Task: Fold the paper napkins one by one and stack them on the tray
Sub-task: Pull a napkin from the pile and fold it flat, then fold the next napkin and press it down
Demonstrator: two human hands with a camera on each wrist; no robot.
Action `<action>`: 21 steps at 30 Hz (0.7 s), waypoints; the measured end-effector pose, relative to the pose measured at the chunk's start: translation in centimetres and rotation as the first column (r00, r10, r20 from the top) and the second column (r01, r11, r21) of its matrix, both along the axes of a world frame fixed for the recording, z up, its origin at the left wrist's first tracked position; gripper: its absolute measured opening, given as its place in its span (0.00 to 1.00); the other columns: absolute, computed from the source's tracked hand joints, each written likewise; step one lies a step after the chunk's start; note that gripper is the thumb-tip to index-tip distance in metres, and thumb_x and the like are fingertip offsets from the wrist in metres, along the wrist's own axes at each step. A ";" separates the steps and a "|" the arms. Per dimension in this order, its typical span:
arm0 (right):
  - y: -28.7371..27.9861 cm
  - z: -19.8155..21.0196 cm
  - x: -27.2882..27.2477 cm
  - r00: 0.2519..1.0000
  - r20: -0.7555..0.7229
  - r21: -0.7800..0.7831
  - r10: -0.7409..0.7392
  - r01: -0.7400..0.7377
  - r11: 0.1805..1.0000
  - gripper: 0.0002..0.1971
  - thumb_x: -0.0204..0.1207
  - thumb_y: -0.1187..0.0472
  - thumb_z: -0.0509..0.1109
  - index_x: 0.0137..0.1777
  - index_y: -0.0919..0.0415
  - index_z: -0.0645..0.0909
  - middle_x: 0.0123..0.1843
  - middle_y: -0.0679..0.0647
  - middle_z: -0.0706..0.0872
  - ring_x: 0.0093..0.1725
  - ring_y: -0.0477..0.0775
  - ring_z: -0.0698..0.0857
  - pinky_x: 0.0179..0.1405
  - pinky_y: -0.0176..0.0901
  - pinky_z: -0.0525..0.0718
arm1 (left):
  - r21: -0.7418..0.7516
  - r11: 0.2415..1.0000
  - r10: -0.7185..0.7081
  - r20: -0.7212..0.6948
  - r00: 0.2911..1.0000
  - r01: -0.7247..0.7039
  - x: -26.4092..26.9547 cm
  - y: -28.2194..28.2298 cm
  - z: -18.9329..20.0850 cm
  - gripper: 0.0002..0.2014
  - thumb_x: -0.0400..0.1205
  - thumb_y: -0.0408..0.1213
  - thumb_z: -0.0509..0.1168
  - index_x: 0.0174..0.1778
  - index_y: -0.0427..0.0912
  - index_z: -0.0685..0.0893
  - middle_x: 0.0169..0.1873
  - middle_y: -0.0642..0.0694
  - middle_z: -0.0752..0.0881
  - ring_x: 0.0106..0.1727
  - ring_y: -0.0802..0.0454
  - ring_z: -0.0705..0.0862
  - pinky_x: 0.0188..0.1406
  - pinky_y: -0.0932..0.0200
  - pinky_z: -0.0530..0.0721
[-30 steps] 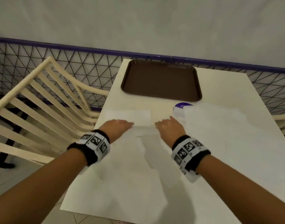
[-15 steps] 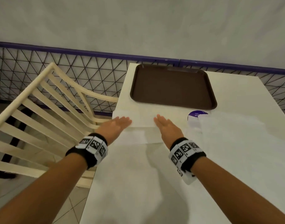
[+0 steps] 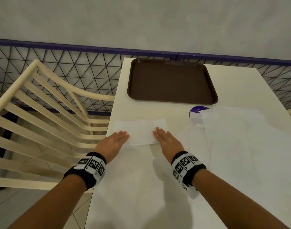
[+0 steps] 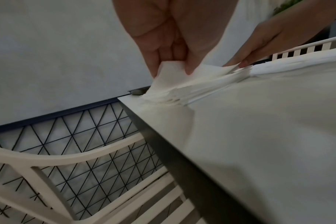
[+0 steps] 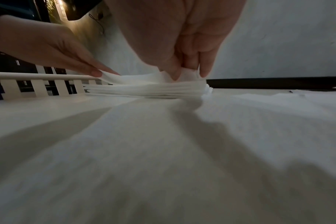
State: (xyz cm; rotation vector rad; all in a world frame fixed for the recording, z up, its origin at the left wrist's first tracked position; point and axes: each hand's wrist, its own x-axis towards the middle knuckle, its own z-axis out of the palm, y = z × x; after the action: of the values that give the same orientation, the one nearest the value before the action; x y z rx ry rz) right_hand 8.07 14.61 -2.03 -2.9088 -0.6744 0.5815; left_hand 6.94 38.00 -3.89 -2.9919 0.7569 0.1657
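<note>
Top napkin (image 3: 139, 132) sits on a pile of unfolded ones, directly ahead of both hands near the surface's (image 3: 141, 187) left edge. Left hand (image 3: 112, 142) pinches its left near corner between thumb and fingers; right hand (image 3: 167, 141) is clamped the same way on the right near corner, fingers look straight from the head view but the wrist views show the sheet lifted. Risks: sheets are thin and cling, so each pinch may grab two or more layers; uneven lift between hands would skew the crease or tear the tissue. Pile sits close to the edge beside the left hand, a drag could push sheets off toward the chair (image 3: 42, 113). Tray (image 3: 172, 100) lies beyond the fingertips, nothing on it yet. More loose sheets (image 3: 248, 146) right of the right hand could get snagged.
</note>
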 end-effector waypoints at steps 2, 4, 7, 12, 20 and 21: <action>0.0 -0.2 -0.1 0.999 -0.044 -0.066 -0.008 0.005 0.998 0.32 0.80 0.76 0.46 0.83 0.63 0.41 0.85 0.58 0.40 0.85 0.54 0.45 0.83 0.44 0.44 | 0.049 0.999 0.012 0.028 1.000 -0.013 -0.2 -0.3 0.3 0.33 0.49 0.22 0.84 0.53 0.32 0.88 0.52 0.36 0.89 0.50 0.44 0.90 0.44 0.54 0.88; 0.2 -0.5 -0.3 0.997 -0.069 -0.100 -0.025 0.018 0.995 0.29 0.84 0.71 0.45 0.83 0.62 0.41 0.85 0.57 0.40 0.85 0.53 0.44 0.83 0.45 0.44 | 0.070 0.993 0.099 -0.104 0.990 -0.092 -0.6 -0.8 0.6 0.28 0.78 0.31 0.68 0.75 0.33 0.69 0.76 0.36 0.68 0.75 0.43 0.72 0.71 0.55 0.73; -0.3 -0.4 -0.7 0.997 -0.067 -0.105 -0.031 0.024 0.994 0.26 0.87 0.59 0.42 0.83 0.62 0.43 0.85 0.57 0.42 0.85 0.53 0.45 0.83 0.47 0.44 | 0.130 0.984 0.145 -0.185 0.972 -0.122 -1.4 -1.2 0.9 0.27 0.88 0.47 0.45 0.82 0.41 0.52 0.83 0.45 0.49 0.83 0.49 0.50 0.81 0.53 0.50; -5.9 0.6 -2.5 0.980 -0.017 -0.065 -0.197 0.195 0.979 0.26 0.87 0.56 0.46 0.83 0.61 0.47 0.85 0.56 0.45 0.85 0.54 0.47 0.83 0.46 0.44 | -0.050 0.988 0.146 -0.051 0.988 -0.149 -1.3 -3.9 2.4 0.18 0.80 0.45 0.61 0.56 0.39 0.88 0.57 0.40 0.88 0.61 0.40 0.85 0.67 0.42 0.76; -20.0 1.5 -11.1 0.790 -0.044 -0.028 -0.611 0.611 0.791 0.28 0.81 0.52 0.61 0.80 0.54 0.59 0.82 0.51 0.60 0.81 0.51 0.61 0.79 0.41 0.60 | -0.180 0.918 -0.362 -0.017 0.932 0.353 -1.6 -16.2 2.4 0.20 0.70 0.46 0.53 0.34 0.46 0.91 0.33 0.51 0.90 0.37 0.53 0.90 0.34 0.63 0.87; -21.1 1.4 -12.3 0.785 -0.070 -0.034 -0.615 0.614 0.788 0.29 0.80 0.51 0.63 0.80 0.53 0.60 0.81 0.51 0.61 0.80 0.51 0.62 0.78 0.40 0.61 | -0.178 0.894 -0.424 -0.037 0.905 0.412 -2.1 -17.8 2.1 0.20 0.70 0.48 0.52 0.34 0.47 0.91 0.34 0.53 0.90 0.37 0.55 0.90 0.34 0.66 0.86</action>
State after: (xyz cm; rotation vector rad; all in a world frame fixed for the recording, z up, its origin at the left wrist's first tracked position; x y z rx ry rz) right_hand -4.21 -6.46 -0.60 -2.8372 0.3056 0.5928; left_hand 4.81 20.15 -1.77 -2.8905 1.4687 0.2026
